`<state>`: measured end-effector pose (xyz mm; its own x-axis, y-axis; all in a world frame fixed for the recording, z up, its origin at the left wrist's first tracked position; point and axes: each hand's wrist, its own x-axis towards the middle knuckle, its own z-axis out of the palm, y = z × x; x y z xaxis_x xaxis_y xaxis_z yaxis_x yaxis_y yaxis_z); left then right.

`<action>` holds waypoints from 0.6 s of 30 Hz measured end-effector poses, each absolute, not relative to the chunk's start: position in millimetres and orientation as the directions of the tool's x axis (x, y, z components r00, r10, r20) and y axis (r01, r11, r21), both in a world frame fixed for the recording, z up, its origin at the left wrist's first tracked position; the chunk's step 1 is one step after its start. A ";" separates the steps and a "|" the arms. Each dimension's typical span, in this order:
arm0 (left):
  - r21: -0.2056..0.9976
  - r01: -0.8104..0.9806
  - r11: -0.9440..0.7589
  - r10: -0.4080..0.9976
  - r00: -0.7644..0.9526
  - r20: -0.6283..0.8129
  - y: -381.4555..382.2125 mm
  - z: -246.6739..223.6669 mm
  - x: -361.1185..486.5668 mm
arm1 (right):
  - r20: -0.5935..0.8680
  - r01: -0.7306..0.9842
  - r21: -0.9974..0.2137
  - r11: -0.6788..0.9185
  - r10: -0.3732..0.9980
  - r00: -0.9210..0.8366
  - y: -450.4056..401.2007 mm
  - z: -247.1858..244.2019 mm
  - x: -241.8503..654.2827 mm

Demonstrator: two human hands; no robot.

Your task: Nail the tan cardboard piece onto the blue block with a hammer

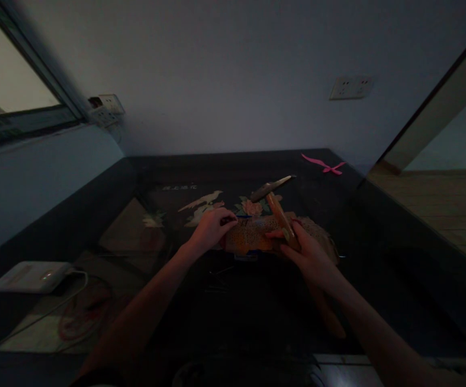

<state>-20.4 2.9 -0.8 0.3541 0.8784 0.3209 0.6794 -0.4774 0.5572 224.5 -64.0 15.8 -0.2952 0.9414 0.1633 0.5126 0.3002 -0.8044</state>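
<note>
My right hand (307,251) is wrapped round the wooden handle of a hammer (280,212), whose dark metal head points up and away over the table. Beneath it lies a brown, dotted piece (251,235) with ragged edges at the right and blue bits along its edges. At the left end of that piece is my left hand (215,227), thumb and forefinger pinched together; whatever they hold is too small to make out. A few thin shiny slivers (220,271) rest on the dark table in front of the piece.
The dark glossy table (233,312) bears a flower and bird picture. A white box-like device (33,277) with a cable lies at the left. A pink ribbon (325,165) is at the back right. Wall sockets (351,87) are above, and a wall runs behind the table.
</note>
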 end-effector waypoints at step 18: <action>0.467 0.716 -0.519 0.852 0.391 0.347 1.9 -0.2 -19.9 | 0.195 0.529 -0.781 0.333 0.934 -0.299 -63.8 15.6 223.7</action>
<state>-19.9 1.9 -0.2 0.3910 0.8524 0.3471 0.7163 -0.5186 0.4668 223.7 -63.8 15.6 -0.2995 0.9339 0.1951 0.5290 0.3327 -0.7807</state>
